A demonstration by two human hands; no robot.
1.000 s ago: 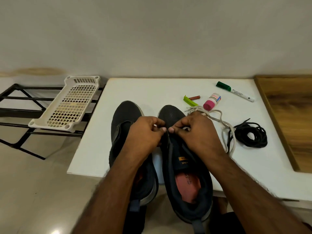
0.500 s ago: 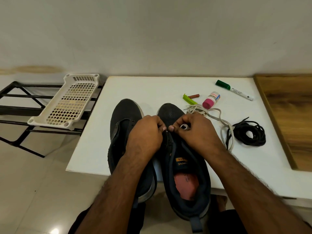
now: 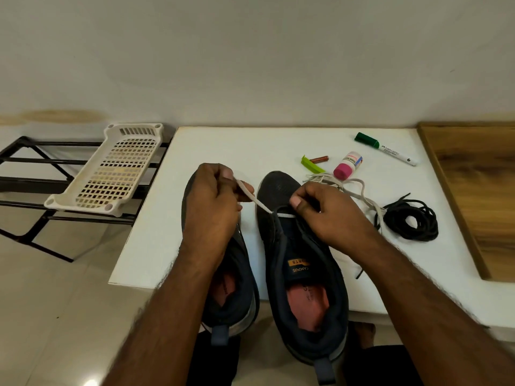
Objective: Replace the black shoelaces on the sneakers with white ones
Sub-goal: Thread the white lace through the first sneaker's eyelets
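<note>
Two dark sneakers stand side by side on the white table (image 3: 156,246), heels hanging past its near edge and toes pointing at the wall; the right sneaker (image 3: 302,263) serves as the landmark here. Its open collar shows a pink insole and an orange label on the tongue. The left sneaker (image 3: 237,288) sits just to its left, largely covered by the person's left forearm. Above the left sneaker's forefoot, the left hand (image 3: 214,201) is curled into a fist around one end of the white shoelace (image 3: 257,201), which runs taut from that fist down to the lowest eyelets of the right sneaker and crosses them as a short white bar. The right hand (image 3: 326,210) rests on the right sneaker's forefoot, fingers bent and thumb tip pressed against the lace area; whether it actually pinches the lace cannot be told. The loose rest of the white lace trails to the right of the right sneaker's toe, and beyond it, farther right, lies the coiled black shoelaces bundle (image 3: 409,218). Past the right sneaker's toe lie a green clip (image 3: 310,164), a small battery (image 3: 320,159), a pink-capped bottle (image 3: 348,165) and a green marker (image 3: 386,148). Far left of the sneakers, off the table, a white perforated tray (image 3: 111,174) rests on a black rack (image 3: 25,185).
</note>
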